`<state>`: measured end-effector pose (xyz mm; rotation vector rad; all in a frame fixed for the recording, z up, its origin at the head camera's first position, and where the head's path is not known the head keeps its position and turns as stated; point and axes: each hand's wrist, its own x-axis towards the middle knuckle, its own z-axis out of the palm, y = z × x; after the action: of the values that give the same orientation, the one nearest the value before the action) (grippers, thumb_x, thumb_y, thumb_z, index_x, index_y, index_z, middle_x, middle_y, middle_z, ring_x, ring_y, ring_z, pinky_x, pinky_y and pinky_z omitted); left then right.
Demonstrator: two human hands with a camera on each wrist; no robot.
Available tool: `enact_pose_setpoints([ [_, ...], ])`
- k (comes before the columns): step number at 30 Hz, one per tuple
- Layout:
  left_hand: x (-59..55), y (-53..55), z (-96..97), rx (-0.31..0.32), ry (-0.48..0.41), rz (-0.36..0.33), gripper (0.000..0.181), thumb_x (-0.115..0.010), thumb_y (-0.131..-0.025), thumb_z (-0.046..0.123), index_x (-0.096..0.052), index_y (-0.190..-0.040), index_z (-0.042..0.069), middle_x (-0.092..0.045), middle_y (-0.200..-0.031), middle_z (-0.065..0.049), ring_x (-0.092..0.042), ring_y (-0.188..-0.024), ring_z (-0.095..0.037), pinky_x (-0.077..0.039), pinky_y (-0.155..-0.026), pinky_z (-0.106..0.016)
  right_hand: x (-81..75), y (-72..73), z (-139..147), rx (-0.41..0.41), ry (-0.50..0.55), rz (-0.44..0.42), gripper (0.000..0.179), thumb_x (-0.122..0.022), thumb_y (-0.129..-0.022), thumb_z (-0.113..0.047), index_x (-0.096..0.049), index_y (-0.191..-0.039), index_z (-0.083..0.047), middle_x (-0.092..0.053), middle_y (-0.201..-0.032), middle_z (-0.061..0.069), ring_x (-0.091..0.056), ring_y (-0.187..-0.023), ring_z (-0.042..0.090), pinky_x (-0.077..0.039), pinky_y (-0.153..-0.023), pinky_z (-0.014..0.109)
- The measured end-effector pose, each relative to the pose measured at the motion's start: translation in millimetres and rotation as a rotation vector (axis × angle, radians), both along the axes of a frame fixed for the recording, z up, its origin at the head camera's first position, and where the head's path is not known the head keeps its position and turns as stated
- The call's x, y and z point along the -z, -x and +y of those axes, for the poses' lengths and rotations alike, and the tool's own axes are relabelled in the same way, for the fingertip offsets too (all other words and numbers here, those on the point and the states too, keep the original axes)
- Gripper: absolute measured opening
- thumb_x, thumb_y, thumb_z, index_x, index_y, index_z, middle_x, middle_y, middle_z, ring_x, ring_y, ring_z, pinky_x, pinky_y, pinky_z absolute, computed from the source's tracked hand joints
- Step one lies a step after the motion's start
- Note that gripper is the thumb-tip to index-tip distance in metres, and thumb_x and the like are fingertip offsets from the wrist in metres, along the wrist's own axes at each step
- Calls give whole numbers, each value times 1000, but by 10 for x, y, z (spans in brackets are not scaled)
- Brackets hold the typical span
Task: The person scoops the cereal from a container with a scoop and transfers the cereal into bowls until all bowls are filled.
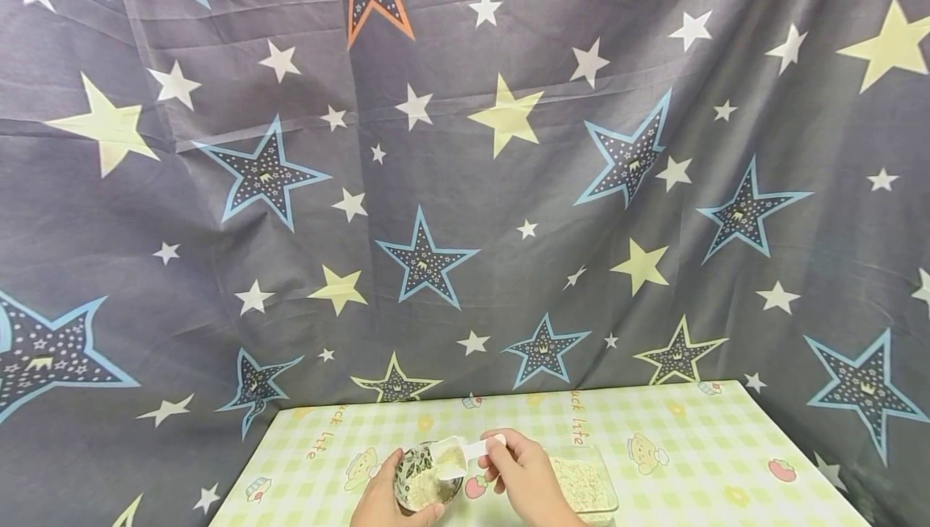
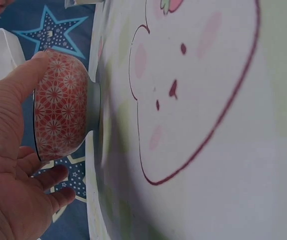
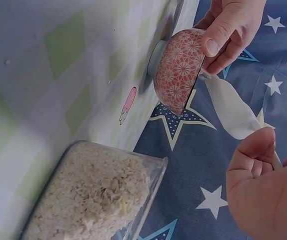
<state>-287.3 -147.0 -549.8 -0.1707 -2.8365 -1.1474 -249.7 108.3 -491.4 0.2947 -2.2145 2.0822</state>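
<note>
My left hand (image 1: 383, 496) holds a small bowl (image 2: 61, 102) at its side, thumb near the rim. Red with white flower shapes outside and dark leaves inside, the bowl has pale rolled oats (image 1: 423, 491) in it. A white plastic scoop (image 3: 231, 107) is tilted over the bowl, its lip at the rim. My right hand (image 1: 521, 470) pinches the scoop's handle (image 1: 476, 449) between thumb and fingers. Some oats show inside the scoop in the head view. Just right of that hand stands a clear rectangular container (image 3: 156, 187) of oats, partly hidden by the forearm in the head view.
A green-and-white checked tablecloth (image 1: 690, 462) with cartoon prints covers the table. Behind its far edge hangs a dark curtain (image 1: 465, 180) patterned with stars. The oat container's rim (image 1: 616, 495) stands to the right of the bowl.
</note>
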Motion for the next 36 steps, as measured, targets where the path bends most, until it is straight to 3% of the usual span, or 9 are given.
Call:
enact_pose_setpoints([
  [13, 28, -6, 1, -16, 28, 25, 114, -94, -73, 56, -45, -153, -9, -63, -142, -30, -64, -128, -50, -55, -106, -66, -19, -64, -9, -21, -128, 88, 33, -55, -113, -30, -70, -127, -5, -76, -98, 13, -68, -77, 7, -60, -65, 25],
  [19, 24, -12, 3, -7, 37, 39, 113, -93, -73, 54, -45, -154, -9, -63, -142, -30, -64, -127, -49, -56, -105, -65, -40, -94, -28, -12, -198, 146, 32, -54, -114, -35, -72, -125, -12, -76, -94, 2, -68, -77, 3, -58, -65, 21],
  [29, 15, -15, -9, -11, 17, 18, 116, -94, -73, 56, -44, -154, -10, -61, -144, -32, -62, -130, -52, -53, -108, -67, -27, -128, -54, -2, -299, 349, 29, -54, -114, -26, -73, -124, -7, -77, -92, 3, -66, -76, -4, -57, -67, 20],
  [33, 9, -16, -8, -6, 13, 14, 116, -93, -73, 56, -44, -154, -10, -61, -144, -32, -62, -130, -52, -53, -108, -67, -18, -129, -57, -11, -298, 349, 30, -53, -114, -27, -73, -125, -7, -77, -92, 0, -67, -75, -3, -57, -67, 20],
  [36, 5, -6, -3, -6, 20, 4, 115, -93, -75, 56, -43, -154, -10, -60, -144, -33, -61, -130, -53, -53, -108, -67, -21, -127, -48, -12, -269, 289, 30, -54, -114, -29, -73, -126, -10, -77, -92, -1, -68, -76, 1, -57, -67, 21],
])
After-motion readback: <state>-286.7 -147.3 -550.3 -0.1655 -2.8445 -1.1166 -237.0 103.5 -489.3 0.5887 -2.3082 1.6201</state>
